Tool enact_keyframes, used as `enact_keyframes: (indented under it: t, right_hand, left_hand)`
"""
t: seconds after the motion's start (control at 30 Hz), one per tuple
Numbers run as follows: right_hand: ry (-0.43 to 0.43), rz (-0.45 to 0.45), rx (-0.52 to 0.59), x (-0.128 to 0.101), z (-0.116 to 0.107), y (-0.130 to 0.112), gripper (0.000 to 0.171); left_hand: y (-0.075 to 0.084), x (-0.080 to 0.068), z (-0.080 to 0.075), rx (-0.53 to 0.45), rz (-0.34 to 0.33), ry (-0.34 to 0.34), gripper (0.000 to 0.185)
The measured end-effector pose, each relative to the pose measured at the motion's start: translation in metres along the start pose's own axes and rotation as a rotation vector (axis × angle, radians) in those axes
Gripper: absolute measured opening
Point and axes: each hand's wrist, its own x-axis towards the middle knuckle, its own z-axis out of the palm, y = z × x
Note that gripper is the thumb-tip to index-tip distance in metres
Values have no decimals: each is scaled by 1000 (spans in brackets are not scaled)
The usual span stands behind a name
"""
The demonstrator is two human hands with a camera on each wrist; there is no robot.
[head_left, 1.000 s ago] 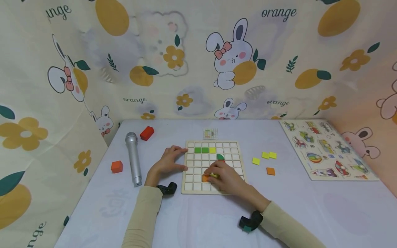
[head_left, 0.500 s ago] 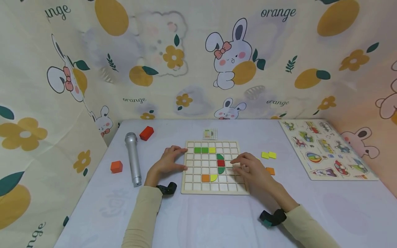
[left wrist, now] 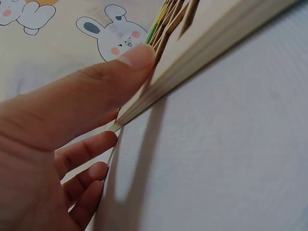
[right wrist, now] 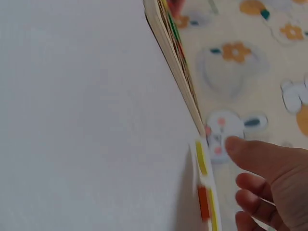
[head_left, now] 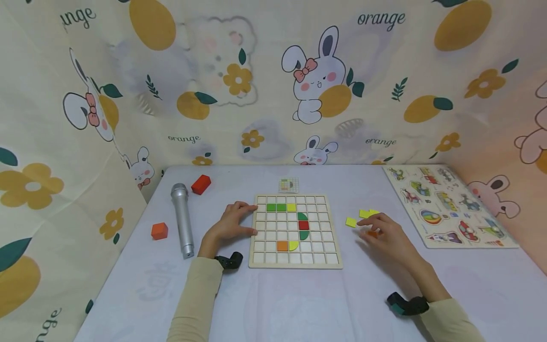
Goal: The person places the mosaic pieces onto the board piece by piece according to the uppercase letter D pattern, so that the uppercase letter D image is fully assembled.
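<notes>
A wooden grid board (head_left: 295, 265) lies on the table, bearing green, yellow, red and orange pieces. Beside the orange square (head_left: 282, 246) in a lower row sits a yellow quarter-round piece (head_left: 293, 245). My left hand (head_left: 228, 224) rests against the board's left edge, thumb and index finger spread apart; in the left wrist view the thumb (left wrist: 110, 77) lies over the rim. My right hand (head_left: 386, 240) hovers right of the board, fingertips close to a loose yellow square (head_left: 351, 222), nothing held. Under its fingers, a loose orange square (head_left: 372, 233) is partly hidden.
More yellow squares (head_left: 364, 213) lie behind the right hand. A small pattern card (head_left: 288, 185) sits beyond the board. At left are a silver microphone (head_left: 182, 221), a red block (head_left: 201, 184) and an orange-red cube (head_left: 159, 231). A picture puzzle board (head_left: 448, 209) lies far right.
My right hand has left the yellow quarter-round piece on the board beside the orange square and moved right to the loose squares. The left hand stays at the board's edge.
</notes>
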Motion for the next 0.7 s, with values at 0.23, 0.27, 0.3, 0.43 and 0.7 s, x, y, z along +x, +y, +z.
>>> enact_keyframes:
  t: [0.23, 0.27, 0.3, 0.43, 0.7]
  right_hand:
    - [-161, 108, -15, -8, -13, 17, 38]
    - [-187, 124, -8, -8, -14, 18, 38]
    - [-207, 136, -5, -9, -15, 19, 37]
    - [-251, 151, -14, -9, -17, 20, 31]
    - [-234, 140, -20, -2, -14, 17, 26]
  left_hand:
    - [1, -1, -1, -9, 1, -1, 75]
    - [2, -1, -2, -17, -3, -3, 75]
    - [3, -2, -2, -22, -2, -1, 75]
    - [4, -3, -3, -34, -8, -4, 75]
    - [5, -4, -4, -22, -7, -7, 75]
